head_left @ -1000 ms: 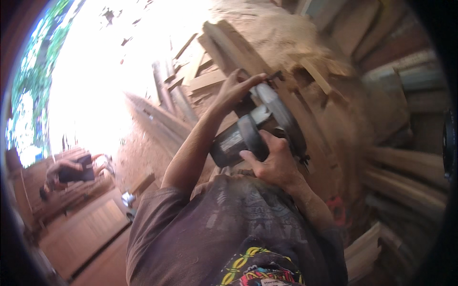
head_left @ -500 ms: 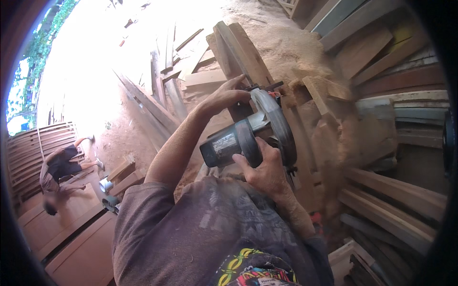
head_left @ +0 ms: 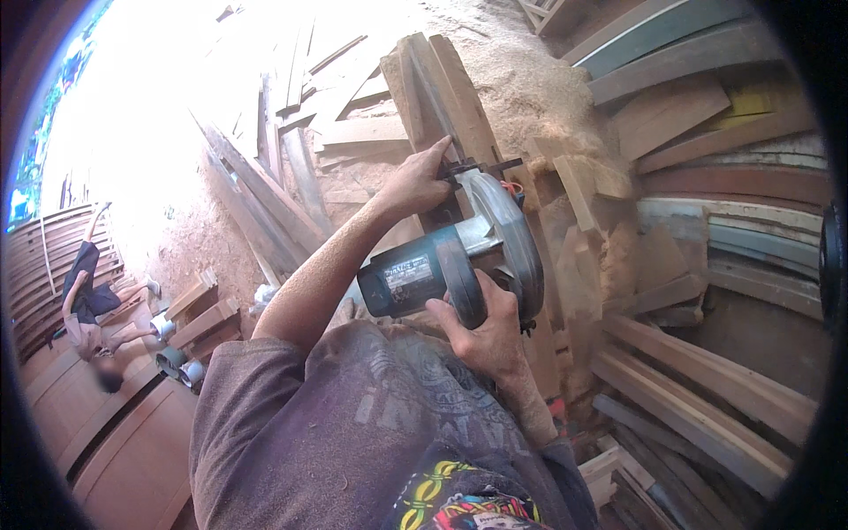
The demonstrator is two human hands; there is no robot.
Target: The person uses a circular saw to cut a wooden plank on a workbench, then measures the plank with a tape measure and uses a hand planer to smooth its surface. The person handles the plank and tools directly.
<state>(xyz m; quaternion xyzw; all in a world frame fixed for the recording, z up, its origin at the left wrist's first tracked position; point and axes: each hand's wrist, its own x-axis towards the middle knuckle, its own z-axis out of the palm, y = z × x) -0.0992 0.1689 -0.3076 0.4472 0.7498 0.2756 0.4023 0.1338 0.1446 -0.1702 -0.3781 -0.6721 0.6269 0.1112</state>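
Note:
A handheld circular saw with a dark green motor body, a black handle and a grey blade guard rests on long timber pieces in front of me. My right hand is closed around its rear handle. At the front of the saw, my left hand grips near the base plate, fingers bent, its index finger reaching toward the wood. The blade and the cut line are hidden under the guard. Sawdust coats my left forearm.
Loose boards lie on the sawdust-covered ground at left. Stacked planks fill the right side. A co-worker bends over wooden panels at far left, beside round rolls. A sawdust heap lies beyond the saw.
The view has shifted slightly, so the saw and my hands appear a little further left. My left index finger has straightened somewhat. The co-worker has changed posture.

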